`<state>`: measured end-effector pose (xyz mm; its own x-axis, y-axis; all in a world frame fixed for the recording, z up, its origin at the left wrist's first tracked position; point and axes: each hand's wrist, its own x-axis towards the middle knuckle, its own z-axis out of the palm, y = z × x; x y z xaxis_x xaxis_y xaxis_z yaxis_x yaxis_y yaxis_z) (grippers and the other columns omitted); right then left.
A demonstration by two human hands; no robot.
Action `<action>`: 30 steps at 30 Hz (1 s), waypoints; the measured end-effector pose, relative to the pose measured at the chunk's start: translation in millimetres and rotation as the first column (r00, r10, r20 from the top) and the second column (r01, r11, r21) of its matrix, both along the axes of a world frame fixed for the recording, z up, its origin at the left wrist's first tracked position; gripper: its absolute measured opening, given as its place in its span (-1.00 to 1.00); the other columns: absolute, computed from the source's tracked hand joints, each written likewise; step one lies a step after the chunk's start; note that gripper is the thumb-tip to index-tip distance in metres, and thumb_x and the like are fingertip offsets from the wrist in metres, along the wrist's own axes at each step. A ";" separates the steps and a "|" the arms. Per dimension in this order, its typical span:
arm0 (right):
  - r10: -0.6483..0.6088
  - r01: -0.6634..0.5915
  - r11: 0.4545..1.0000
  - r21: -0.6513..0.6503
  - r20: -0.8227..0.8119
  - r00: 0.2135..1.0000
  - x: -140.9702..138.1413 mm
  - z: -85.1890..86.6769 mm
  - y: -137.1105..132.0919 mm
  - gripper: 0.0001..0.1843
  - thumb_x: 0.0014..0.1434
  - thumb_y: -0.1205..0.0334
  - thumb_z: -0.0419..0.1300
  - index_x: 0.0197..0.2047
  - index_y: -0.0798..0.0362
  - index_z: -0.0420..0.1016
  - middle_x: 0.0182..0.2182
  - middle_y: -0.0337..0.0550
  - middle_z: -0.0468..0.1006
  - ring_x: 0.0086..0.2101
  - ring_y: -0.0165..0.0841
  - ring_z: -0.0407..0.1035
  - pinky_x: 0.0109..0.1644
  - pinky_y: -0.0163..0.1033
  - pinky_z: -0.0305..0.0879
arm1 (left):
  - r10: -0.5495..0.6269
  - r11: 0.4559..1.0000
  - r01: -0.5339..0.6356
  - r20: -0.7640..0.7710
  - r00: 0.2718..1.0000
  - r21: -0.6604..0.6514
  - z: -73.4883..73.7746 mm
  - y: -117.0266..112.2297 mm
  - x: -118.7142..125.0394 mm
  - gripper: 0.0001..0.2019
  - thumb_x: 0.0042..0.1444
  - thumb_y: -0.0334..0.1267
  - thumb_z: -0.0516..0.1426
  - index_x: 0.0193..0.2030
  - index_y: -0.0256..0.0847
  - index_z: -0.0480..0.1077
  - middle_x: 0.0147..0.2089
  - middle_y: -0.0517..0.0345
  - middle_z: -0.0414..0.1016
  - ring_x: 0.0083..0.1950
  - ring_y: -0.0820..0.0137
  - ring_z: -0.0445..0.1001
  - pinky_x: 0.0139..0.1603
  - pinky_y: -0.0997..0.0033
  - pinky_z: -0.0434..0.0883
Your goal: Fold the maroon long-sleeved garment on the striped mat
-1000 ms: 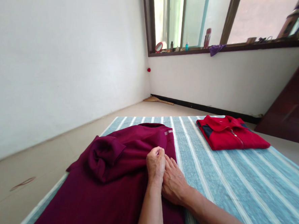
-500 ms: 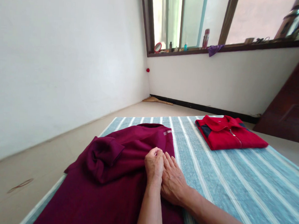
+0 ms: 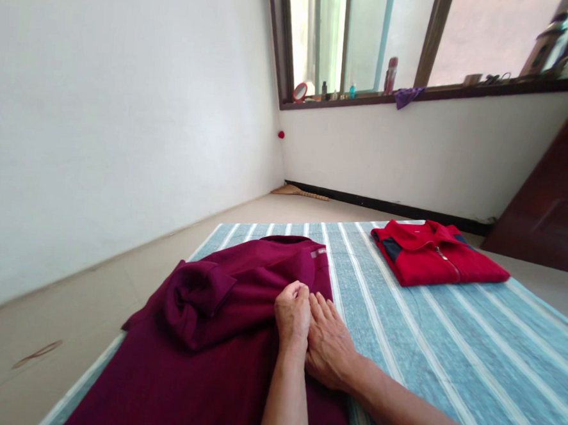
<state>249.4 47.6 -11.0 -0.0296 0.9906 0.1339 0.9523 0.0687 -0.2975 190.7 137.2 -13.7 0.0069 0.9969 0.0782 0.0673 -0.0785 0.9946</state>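
A maroon shirt (image 3: 209,336) lies spread on a blue striped mat (image 3: 449,351), its left sleeve (image 3: 197,294) folded inward into a bunch. My left hand (image 3: 292,315) is closed, pinching the shirt's fabric near its right edge. Right beside it, touching it, my right hand (image 3: 331,347) lies with fingers stretched flat on the shirt's edge. A folded red shirt with a zip (image 3: 435,254) rests on the mat at the far right.
A white wall stands on the left, bare floor (image 3: 66,314) between it and the mat. A window sill (image 3: 416,92) at the back carries bottles, a small mirror and a purple cloth. A broom (image 3: 299,191) lies in the corner. A dark wooden door (image 3: 554,203) leans at the right.
Both hands stay together on the maroon shirt's right edge; they have barely shifted. The view moved slightly.
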 end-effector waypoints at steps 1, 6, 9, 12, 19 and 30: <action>0.001 -0.001 1.000 -0.002 0.001 1.000 0.1 0.2 0.0 -0.27 0.24 0.09 -0.01 0.37 0.26 -0.06 0.33 0.19 -0.11 0.30 0.00 -0.25 0.32 0.10 -0.17 | 0.000 1.000 0.000 0.001 1.000 -0.001 0.0 0.0 0.1 -0.82 -0.01 -0.28 0.14 -0.28 -0.25 0.52 -0.22 0.00 0.61 -0.14 0.27 0.55 -0.05 0.34 0.42; -0.001 0.001 1.000 -0.007 0.004 1.000 0.5 -0.4 0.2 -0.26 0.22 0.09 -0.01 0.38 0.25 -0.08 0.33 0.19 -0.11 0.30 -0.01 -0.24 0.32 0.11 -0.17 | 0.009 1.000 -0.009 0.001 1.000 -0.001 0.0 0.1 0.1 -0.82 -0.01 -0.29 0.15 -0.28 -0.24 0.52 -0.22 0.00 0.61 -0.14 0.27 0.55 -0.04 0.34 0.41; 0.001 -0.001 1.000 -0.004 0.007 1.000 0.6 -1.1 0.4 -0.26 0.22 0.10 0.00 0.38 0.25 -0.07 0.33 0.19 -0.11 0.30 -0.01 -0.24 0.32 0.10 -0.16 | 0.006 1.000 -0.006 -0.003 1.000 0.003 1.2 -0.3 -0.2 -0.83 -0.02 -0.29 0.15 -0.29 -0.24 0.52 -0.22 0.01 0.61 -0.14 0.26 0.55 -0.05 0.34 0.41; -0.001 0.001 1.000 0.001 0.009 1.000 0.6 -1.0 0.5 -0.26 0.21 0.11 0.01 0.37 0.25 -0.07 0.33 0.19 -0.11 0.30 -0.01 -0.24 0.32 0.10 -0.16 | -0.002 1.000 0.002 -0.006 1.000 0.007 2.5 -0.9 -0.5 -0.84 -0.02 -0.29 0.14 -0.32 -0.24 0.52 -0.24 0.02 0.61 -0.17 0.26 0.55 -0.05 0.33 0.42; -0.010 0.009 1.000 0.017 0.024 1.000 0.0 4.2 -0.4 -0.27 0.19 0.18 0.01 0.37 0.27 -0.06 0.33 0.20 -0.08 0.29 0.00 -0.19 0.32 0.10 -0.15 | 0.016 1.000 -0.016 -0.015 1.000 -0.005 3.7 -1.5 0.3 -0.82 -0.02 -0.30 0.15 -0.27 -0.24 0.53 -0.19 -0.02 0.61 -0.13 0.26 0.55 -0.04 0.33 0.41; 0.003 -0.002 0.999 0.035 -0.027 1.000 -9.3 6.4 -8.4 -0.24 0.12 0.30 0.00 0.37 0.30 -0.08 0.34 0.20 -0.09 0.31 -0.09 -0.22 0.34 0.02 -0.15 | 0.014 0.999 -0.014 0.003 1.000 -0.044 17.1 -2.1 -1.9 -0.85 -0.05 -0.36 0.15 -0.33 -0.27 0.53 -0.30 -0.02 0.61 -0.21 0.26 0.56 -0.08 0.32 0.43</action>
